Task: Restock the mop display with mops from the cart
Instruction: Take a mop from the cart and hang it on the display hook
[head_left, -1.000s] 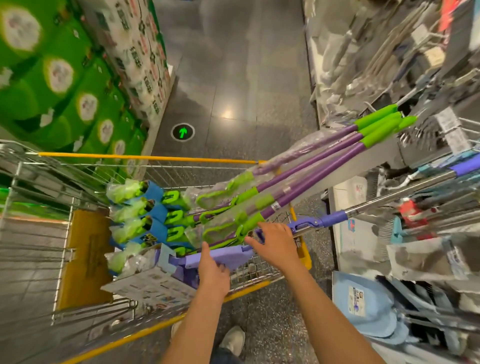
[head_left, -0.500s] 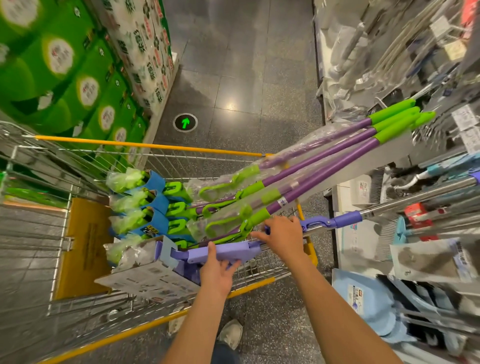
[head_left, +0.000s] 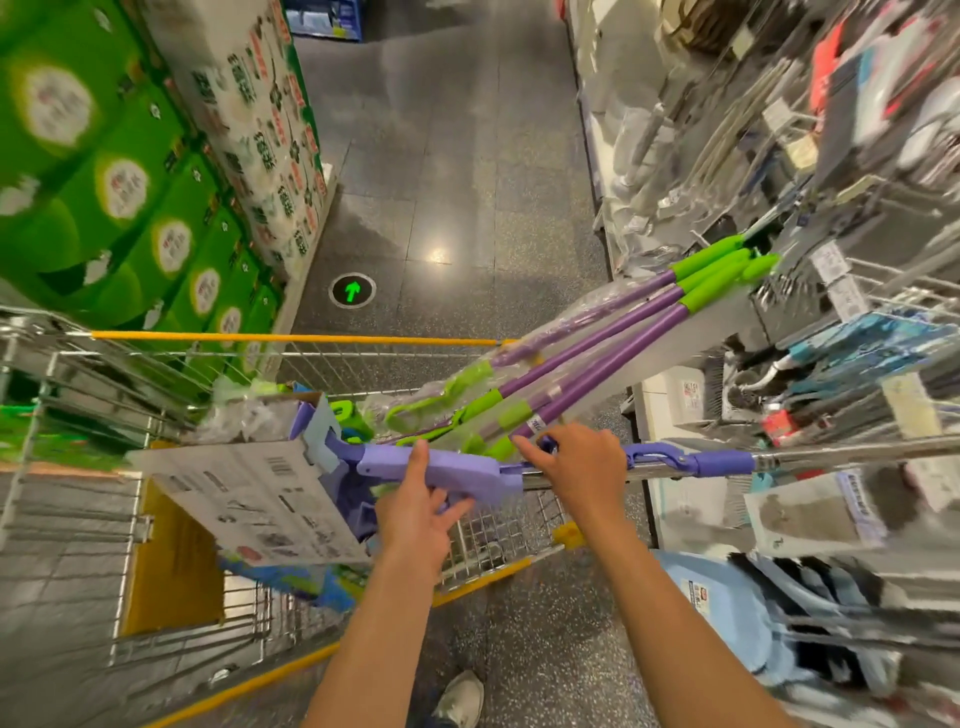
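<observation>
My left hand (head_left: 415, 512) grips the lilac mop (head_left: 441, 470) by its plastic body, thumb up over the top edge and fingers curled beneath. My right hand (head_left: 582, 467) wraps the steel shaft just beside it. The mop lies across the cart (head_left: 296, 339) rim, its cardboard-sleeved head (head_left: 249, 499) over the basket and its pole reaching right into the display (head_left: 857, 291). The green mops (head_left: 597, 353) lean just above my knuckles, wrapped in loose plastic. If I pull carelessly, I think the head could snag that wrap or the wire, and the pole could knock hanging stock.
</observation>
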